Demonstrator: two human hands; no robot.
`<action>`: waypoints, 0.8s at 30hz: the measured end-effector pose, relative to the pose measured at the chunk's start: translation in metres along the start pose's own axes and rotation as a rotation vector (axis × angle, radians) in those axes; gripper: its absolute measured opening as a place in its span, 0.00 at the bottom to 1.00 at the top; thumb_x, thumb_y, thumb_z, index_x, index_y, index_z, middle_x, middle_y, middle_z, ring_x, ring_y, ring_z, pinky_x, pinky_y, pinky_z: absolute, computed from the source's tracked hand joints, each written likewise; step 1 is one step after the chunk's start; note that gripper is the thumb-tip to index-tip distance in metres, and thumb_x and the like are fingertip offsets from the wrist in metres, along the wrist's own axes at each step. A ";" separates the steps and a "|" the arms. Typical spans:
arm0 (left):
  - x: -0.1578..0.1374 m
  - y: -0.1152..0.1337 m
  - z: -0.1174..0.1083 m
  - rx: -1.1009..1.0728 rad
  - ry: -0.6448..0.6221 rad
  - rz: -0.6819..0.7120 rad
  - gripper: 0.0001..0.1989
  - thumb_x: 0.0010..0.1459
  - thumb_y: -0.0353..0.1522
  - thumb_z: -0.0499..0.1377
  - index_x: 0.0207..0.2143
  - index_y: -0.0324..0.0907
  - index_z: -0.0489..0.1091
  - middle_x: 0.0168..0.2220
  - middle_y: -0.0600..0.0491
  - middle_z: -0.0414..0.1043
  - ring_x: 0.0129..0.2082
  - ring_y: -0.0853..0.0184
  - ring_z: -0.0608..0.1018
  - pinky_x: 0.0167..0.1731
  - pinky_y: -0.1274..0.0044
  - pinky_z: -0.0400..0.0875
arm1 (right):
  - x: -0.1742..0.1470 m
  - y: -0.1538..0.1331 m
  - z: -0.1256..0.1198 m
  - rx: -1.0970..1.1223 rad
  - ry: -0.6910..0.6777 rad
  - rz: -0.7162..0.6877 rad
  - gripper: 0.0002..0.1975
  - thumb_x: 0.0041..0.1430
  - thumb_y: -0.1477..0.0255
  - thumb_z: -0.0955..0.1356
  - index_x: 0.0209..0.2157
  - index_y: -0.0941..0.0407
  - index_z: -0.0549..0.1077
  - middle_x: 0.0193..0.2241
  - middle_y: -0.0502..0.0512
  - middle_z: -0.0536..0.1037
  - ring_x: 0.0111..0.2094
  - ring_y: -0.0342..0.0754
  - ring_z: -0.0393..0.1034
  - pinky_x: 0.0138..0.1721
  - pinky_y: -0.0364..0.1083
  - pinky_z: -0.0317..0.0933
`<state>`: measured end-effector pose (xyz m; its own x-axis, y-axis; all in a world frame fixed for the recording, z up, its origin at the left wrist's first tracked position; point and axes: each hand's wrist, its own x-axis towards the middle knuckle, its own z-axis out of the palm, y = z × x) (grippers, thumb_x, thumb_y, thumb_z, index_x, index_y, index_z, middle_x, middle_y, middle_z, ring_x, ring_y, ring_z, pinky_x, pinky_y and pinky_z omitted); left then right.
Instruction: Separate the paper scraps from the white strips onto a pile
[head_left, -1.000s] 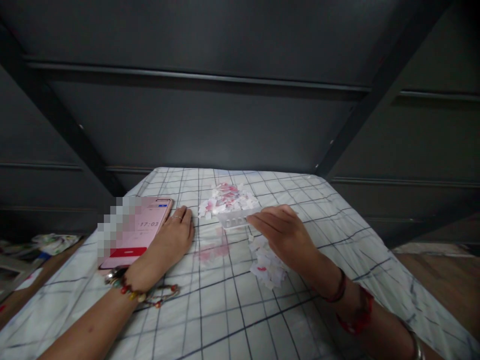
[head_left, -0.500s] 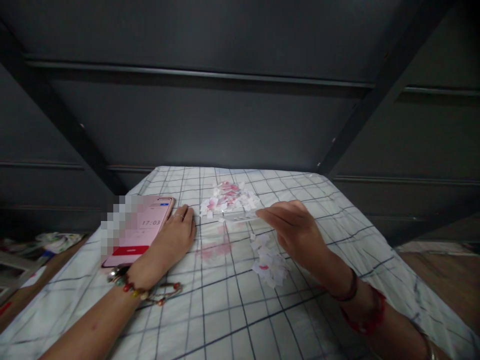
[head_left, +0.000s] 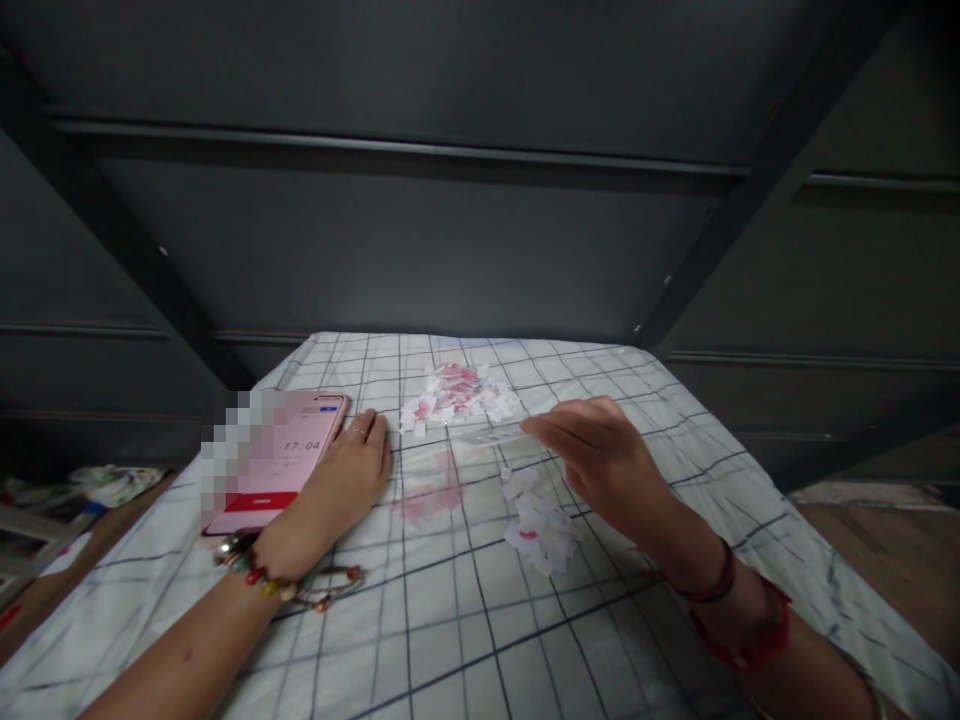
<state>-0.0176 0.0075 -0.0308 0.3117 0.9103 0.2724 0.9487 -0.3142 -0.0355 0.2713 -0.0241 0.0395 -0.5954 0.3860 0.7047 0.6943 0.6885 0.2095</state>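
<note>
My left hand (head_left: 352,470) lies flat on the checked cloth, fingers stretched out, against the right edge of a pink phone (head_left: 300,440) showing a timer. In a pinch, my right hand (head_left: 592,450) holds clear plastic tweezers (head_left: 491,434), their tips pointing left and blurred. Just beyond the tips is a heap of small white and pink-red paper scraps (head_left: 457,393). A smaller group of mostly white paper scraps (head_left: 541,535) lies nearer to me, below my right hand. I cannot make out any scrap between the tips.
A white checked cloth (head_left: 420,640) covers the table, with a faint pink stain (head_left: 431,498) at its middle. Dark grey panels (head_left: 450,240) rise behind the far edge. Bundled fabric (head_left: 116,485) lies beyond the table at the left.
My right hand has shifted slightly right with the tweezers, away from the heap. The timer went from 17:03 to 17:04. My left hand stays still.
</note>
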 end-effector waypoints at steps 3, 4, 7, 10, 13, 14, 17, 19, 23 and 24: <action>0.000 0.001 -0.001 -0.019 -0.003 0.001 0.22 0.61 0.29 0.42 0.53 0.25 0.61 0.53 0.31 0.64 0.57 0.52 0.65 0.55 0.59 0.62 | -0.002 0.003 0.001 -0.024 -0.030 0.024 0.20 0.50 0.89 0.58 0.36 0.56 0.72 0.27 0.50 0.76 0.29 0.44 0.64 0.32 0.46 0.54; 0.000 0.002 -0.002 -0.016 -0.008 -0.002 0.22 0.61 0.29 0.42 0.53 0.24 0.61 0.53 0.30 0.64 0.57 0.51 0.65 0.55 0.59 0.62 | -0.003 0.004 0.001 -0.032 -0.032 0.045 0.20 0.49 0.89 0.58 0.36 0.56 0.72 0.27 0.50 0.76 0.29 0.44 0.65 0.32 0.47 0.54; 0.001 0.003 -0.004 -0.008 -0.019 -0.013 0.23 0.61 0.29 0.42 0.53 0.22 0.61 0.54 0.29 0.63 0.57 0.50 0.65 0.56 0.59 0.61 | -0.005 0.006 0.002 -0.061 -0.034 0.112 0.21 0.48 0.89 0.58 0.36 0.55 0.72 0.27 0.50 0.76 0.29 0.45 0.64 0.32 0.47 0.54; 0.001 0.003 -0.005 -0.005 -0.004 -0.002 0.22 0.61 0.29 0.42 0.52 0.24 0.63 0.54 0.29 0.64 0.56 0.50 0.66 0.57 0.58 0.60 | -0.006 0.007 0.003 -0.059 -0.037 0.135 0.20 0.49 0.89 0.58 0.36 0.56 0.72 0.26 0.50 0.76 0.29 0.45 0.65 0.32 0.47 0.54; 0.001 0.003 -0.004 -0.012 0.023 -0.001 0.21 0.61 0.29 0.42 0.51 0.25 0.64 0.53 0.30 0.65 0.55 0.50 0.67 0.56 0.57 0.61 | -0.006 0.007 0.003 -0.024 -0.025 0.111 0.20 0.50 0.89 0.58 0.37 0.56 0.72 0.27 0.50 0.76 0.29 0.45 0.65 0.32 0.47 0.54; 0.000 0.003 -0.003 -0.016 0.029 -0.003 0.21 0.61 0.29 0.42 0.51 0.25 0.64 0.53 0.30 0.65 0.55 0.51 0.67 0.56 0.58 0.62 | -0.006 0.007 0.003 -0.018 -0.028 0.099 0.21 0.49 0.89 0.58 0.37 0.56 0.73 0.27 0.50 0.76 0.29 0.45 0.65 0.31 0.47 0.54; 0.000 0.002 -0.002 -0.027 0.036 0.002 0.21 0.61 0.29 0.42 0.52 0.27 0.63 0.53 0.32 0.65 0.55 0.51 0.67 0.55 0.57 0.63 | -0.007 0.008 0.003 -0.035 -0.062 0.098 0.21 0.47 0.90 0.58 0.36 0.56 0.73 0.27 0.50 0.76 0.29 0.45 0.64 0.31 0.47 0.53; 0.000 0.001 -0.001 -0.028 0.036 -0.001 0.22 0.61 0.29 0.42 0.52 0.27 0.63 0.53 0.32 0.65 0.56 0.52 0.67 0.55 0.58 0.63 | -0.008 0.009 0.003 -0.060 -0.073 0.128 0.22 0.47 0.90 0.58 0.36 0.56 0.73 0.27 0.51 0.76 0.29 0.46 0.64 0.31 0.47 0.53; 0.000 0.001 0.000 -0.017 0.028 -0.017 0.22 0.61 0.29 0.42 0.52 0.26 0.63 0.54 0.31 0.64 0.56 0.51 0.67 0.55 0.60 0.63 | -0.008 0.009 0.002 -0.058 -0.027 0.165 0.22 0.49 0.89 0.58 0.38 0.55 0.73 0.27 0.50 0.77 0.30 0.46 0.65 0.32 0.47 0.55; 0.000 0.001 0.000 -0.013 0.025 -0.013 0.22 0.61 0.29 0.42 0.53 0.26 0.63 0.54 0.32 0.65 0.56 0.52 0.67 0.55 0.60 0.63 | -0.008 0.008 0.002 -0.048 -0.016 0.155 0.22 0.49 0.89 0.58 0.38 0.54 0.72 0.27 0.49 0.77 0.30 0.46 0.65 0.32 0.47 0.55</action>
<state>-0.0170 0.0068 -0.0309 0.2973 0.9075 0.2968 0.9520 -0.3055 -0.0197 0.2809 -0.0205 0.0346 -0.4856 0.4958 0.7200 0.7967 0.5899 0.1311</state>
